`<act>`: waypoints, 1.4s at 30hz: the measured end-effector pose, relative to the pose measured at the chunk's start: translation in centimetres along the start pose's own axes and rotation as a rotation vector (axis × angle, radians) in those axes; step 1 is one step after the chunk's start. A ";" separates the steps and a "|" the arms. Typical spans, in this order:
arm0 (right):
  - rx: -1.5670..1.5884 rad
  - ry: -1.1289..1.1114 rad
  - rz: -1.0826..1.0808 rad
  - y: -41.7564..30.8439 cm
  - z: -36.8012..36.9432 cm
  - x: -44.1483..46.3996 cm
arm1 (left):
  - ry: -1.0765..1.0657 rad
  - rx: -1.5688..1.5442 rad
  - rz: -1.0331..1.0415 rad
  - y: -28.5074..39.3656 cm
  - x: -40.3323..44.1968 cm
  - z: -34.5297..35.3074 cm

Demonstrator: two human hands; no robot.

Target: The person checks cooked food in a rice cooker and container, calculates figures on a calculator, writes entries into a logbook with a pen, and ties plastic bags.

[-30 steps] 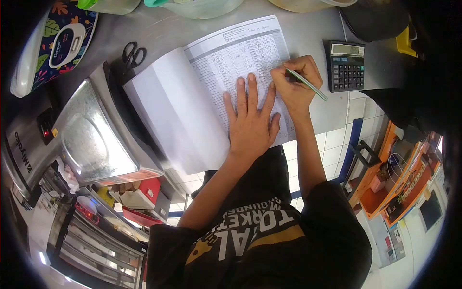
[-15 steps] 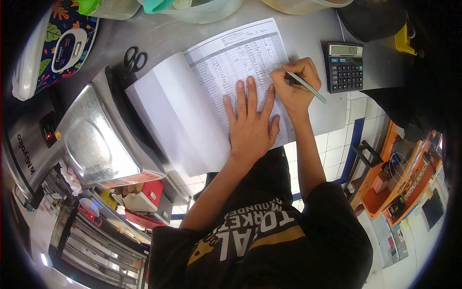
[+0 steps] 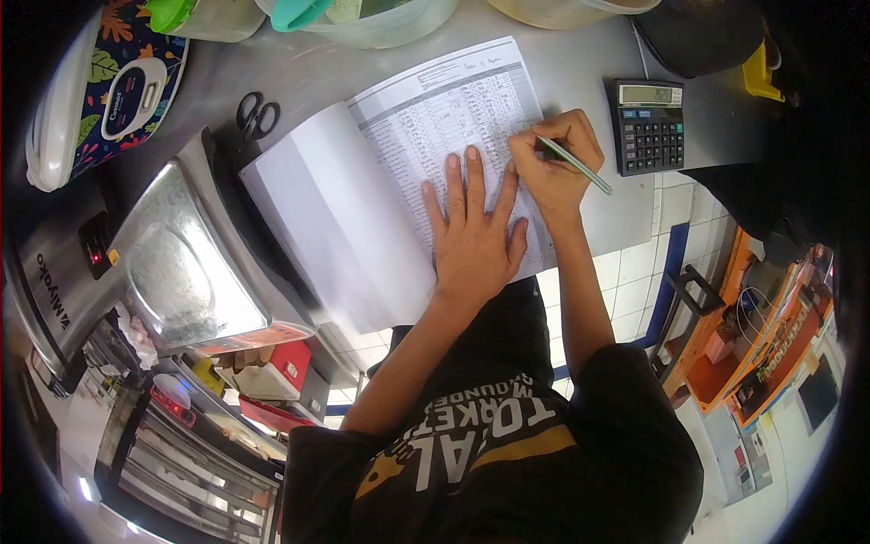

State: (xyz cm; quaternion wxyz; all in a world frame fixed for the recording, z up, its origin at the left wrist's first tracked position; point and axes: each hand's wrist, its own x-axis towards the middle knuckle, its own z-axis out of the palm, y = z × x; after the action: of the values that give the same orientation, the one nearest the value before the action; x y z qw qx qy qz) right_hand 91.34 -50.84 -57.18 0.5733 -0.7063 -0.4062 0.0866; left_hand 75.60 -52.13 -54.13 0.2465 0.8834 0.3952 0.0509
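Nearest, the left hand (image 3: 476,240) lies palm down, fingers spread, on the white printed sheet with ruled columns (image 3: 444,122). Just beyond its fingertips, the right hand (image 3: 557,172) is closed around a slim green-and-silver pen (image 3: 574,164) over the sheet's right-hand columns; the fingers hide the tip, so I cannot tell whether it touches paper. Compared with half a second ago, the view has tipped slightly, but both hands keep their places on the sheet, suggesting the pen work remains at one spot. The folded-back blank white page (image 3: 340,218) covers the left. Farther across the grey metal surface (image 3: 612,227), a black rectangular calculator (image 3: 651,127) sits right of the sheet, black-handled scissors (image 3: 248,130) left, and a clear plastic tub (image 3: 390,27) beyond, all unmoved.
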 end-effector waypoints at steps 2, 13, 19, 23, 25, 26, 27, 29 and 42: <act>-0.014 -0.003 -0.007 0.1 0.0 0.0 | 0.008 -0.001 0.004 0.0 0.0 0.0; -0.028 0.020 -0.028 0.0 0.0 0.0 | 0.006 -0.010 -0.003 0.0 0.0 -0.1; -0.013 -0.031 -0.073 0.1 -0.1 0.2 | 0.020 -0.008 -0.001 0.0 0.0 0.0; 0.000 -0.042 -0.077 0.4 0.0 0.2 | 0.020 -0.009 0.005 0.0 0.0 0.1; 0.008 -0.054 -0.052 0.2 -0.1 0.1 | 0.021 -0.011 0.006 0.0 0.0 0.1; 0.017 -0.066 -0.028 0.1 -0.1 0.1 | 0.021 -0.010 0.005 0.0 0.0 0.1; 0.018 -0.067 -0.028 0.0 -0.1 0.1 | 0.020 -0.007 0.006 0.0 0.1 0.0; 0.030 -0.074 -0.033 0.0 -0.1 0.2 | 0.019 -0.004 0.008 0.0 0.0 0.0; -0.153 -0.657 0.276 -7.2 1.2 -1.2 | -0.096 -0.213 0.144 0.4 -6.5 -6.1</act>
State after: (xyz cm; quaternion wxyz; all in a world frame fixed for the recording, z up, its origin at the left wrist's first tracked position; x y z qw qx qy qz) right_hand 86.37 -50.66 -51.66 0.3407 -0.7297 -0.4750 0.3548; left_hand 69.72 -54.65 -47.90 0.3533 0.8797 0.3110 0.0679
